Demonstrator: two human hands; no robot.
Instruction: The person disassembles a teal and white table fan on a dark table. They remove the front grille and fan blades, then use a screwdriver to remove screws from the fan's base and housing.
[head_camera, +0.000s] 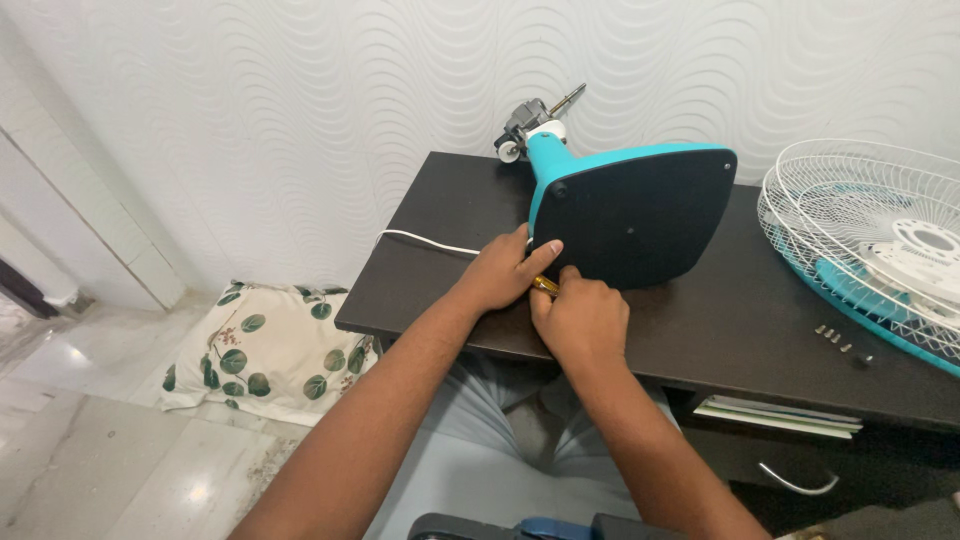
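Fan base (630, 215), teal with a dark underside, is laid on its side on the dark surface (720, 330), near the front edge and toward the left half. The underside is turned toward the front edge. The teal neck is directed at the rear edge, where the bare motor and shaft (535, 118) are seen close to the wall.

The left hand (505, 270) is pressed against the lower left edge of the base, thumb laid along the dark underside, fingers curled; nothing is seen gripped in it. The right hand (580, 320) is closed around a tool with a yellow handle (545, 285), of which only a short part is shown between the two hands. The tool's tip is hidden, so its contact with the base cannot be told.

A white cord (425, 241) is run across the left part of the surface to the base. A white wire fan guard (870, 240) with a teal rim is placed at the right edge. Several small dark screws (840, 343) are lying just in front of the guard. A leaf-patterned pillow (265, 350) is noted on the floor beside the surface's left edge.
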